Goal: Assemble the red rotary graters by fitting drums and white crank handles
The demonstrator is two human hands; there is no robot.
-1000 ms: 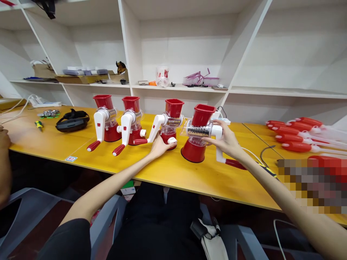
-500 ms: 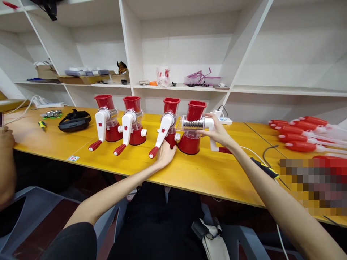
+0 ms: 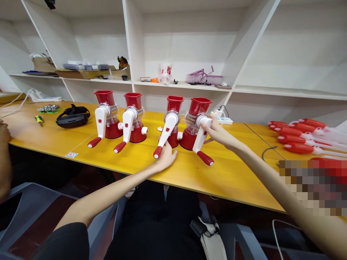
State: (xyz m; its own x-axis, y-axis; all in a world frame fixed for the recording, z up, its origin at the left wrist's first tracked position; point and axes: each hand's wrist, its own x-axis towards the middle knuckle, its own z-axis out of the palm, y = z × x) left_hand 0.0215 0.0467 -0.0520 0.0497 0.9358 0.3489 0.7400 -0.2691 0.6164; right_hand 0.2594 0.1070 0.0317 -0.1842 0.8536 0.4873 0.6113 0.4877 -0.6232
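Note:
Several red and white rotary graters stand in a row on the yellow table. My right hand (image 3: pixel 216 130) grips the rightmost rotary grater (image 3: pixel 200 106) at its white crank hub, thumb in front. Its red-tipped crank handle (image 3: pixel 205 158) slants down toward me. My left hand (image 3: pixel 166 157) curls against the low front of the rotary grater beside it (image 3: pixel 175 104), partly hidden behind that crank's red knob. Its thumb points right. Farther left are two more rotary graters, one in the middle (image 3: pixel 133 101) and one at the end (image 3: pixel 104 97), both untouched.
Left on the table (image 3: pixel 130 164) lie a black head strap device (image 3: pixel 73 117), a yellow-black tool (image 3: pixel 39 120) and small metal parts (image 3: pixel 49 108). Red-handled items (image 3: pixel 296 139) lie at right. A power strip (image 3: pixel 225 120) sits behind. Another person's arm (image 3: pixel 4 155) shows at far left.
The rightmost grater has turned, so its crank, which stuck out to the right, now faces forward. My right hand turned with it. My left hand stays low at the neighbouring grater.

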